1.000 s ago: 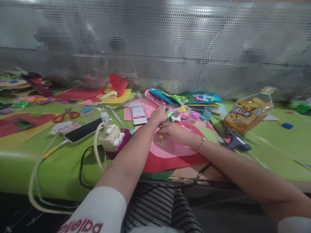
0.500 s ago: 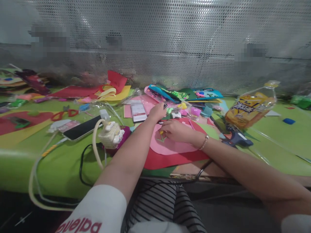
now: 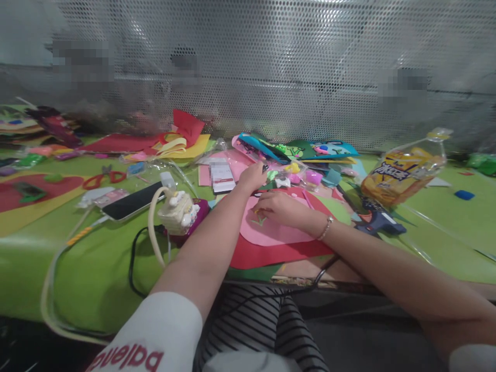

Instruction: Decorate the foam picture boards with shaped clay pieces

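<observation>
My left hand (image 3: 252, 179) is closed above the top of a pink paper shape (image 3: 271, 237). A small dark end of something sticks out of its fist; the rest is hidden. Over the same pink paper, my right hand (image 3: 282, 209) has its fingers bent down and drawn together. Whatever lies between those fingertips is too small to make out. Just below them, thin green lines (image 3: 260, 222) show on the pink paper. Red paper (image 3: 287, 256) lies underneath it. Beyond my hands are small coloured clay-like pieces (image 3: 294, 169) in clear plastic.
To the right, a tilted plastic bottle (image 3: 405, 170) stands behind a dark glue gun (image 3: 382, 221). A phone (image 3: 134, 201), a decorated charger block (image 3: 180, 214) with cables, and orange scissors (image 3: 104, 178) lie left. Colourful craft sheets (image 3: 306, 150) are stacked behind, before a perforated metal panel (image 3: 271, 67).
A yellow bit seen at my right fingertips half a second ago is now mostly hidden, and those fingers have shifted slightly. My left hand stays nearly in place.
</observation>
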`<action>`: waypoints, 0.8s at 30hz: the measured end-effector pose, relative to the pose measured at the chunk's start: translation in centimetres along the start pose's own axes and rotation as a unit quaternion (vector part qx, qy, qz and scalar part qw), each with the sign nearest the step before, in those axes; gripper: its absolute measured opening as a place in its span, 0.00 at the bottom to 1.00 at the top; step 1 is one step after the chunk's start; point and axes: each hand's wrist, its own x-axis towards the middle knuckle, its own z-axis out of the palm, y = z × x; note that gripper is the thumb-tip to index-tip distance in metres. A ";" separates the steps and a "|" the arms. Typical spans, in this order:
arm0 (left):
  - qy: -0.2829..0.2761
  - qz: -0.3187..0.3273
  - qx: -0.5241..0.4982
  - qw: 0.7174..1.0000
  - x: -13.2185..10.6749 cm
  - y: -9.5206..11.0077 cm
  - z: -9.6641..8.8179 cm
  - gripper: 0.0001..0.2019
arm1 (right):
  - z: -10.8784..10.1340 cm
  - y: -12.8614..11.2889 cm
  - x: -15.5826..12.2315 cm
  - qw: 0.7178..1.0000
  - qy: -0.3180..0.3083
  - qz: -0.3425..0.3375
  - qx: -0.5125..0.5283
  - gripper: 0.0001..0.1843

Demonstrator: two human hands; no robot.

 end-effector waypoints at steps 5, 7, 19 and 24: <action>-0.002 -0.001 -0.004 1.000 0.1 -0.1 0.2 0.15 | -0.2 -0.1 -0.1 1.000 -0.001 -0.004 -0.009 0.11; -0.002 -0.001 -0.006 1.000 0.2 -0.1 0.2 0.15 | -0.1 -0.1 -0.2 1.000 -0.002 -0.008 -0.011 0.11; -0.001 -0.001 -0.025 1.000 0.2 -0.3 0.2 0.14 | -0.7 -0.1 -0.6 0.999 0.006 -0.031 -0.027 0.18; 0.001 -0.002 -0.045 0.999 0.2 -0.3 0.2 0.14 | -0.9 0.0 -1.1 0.997 0.007 -0.042 -0.060 0.19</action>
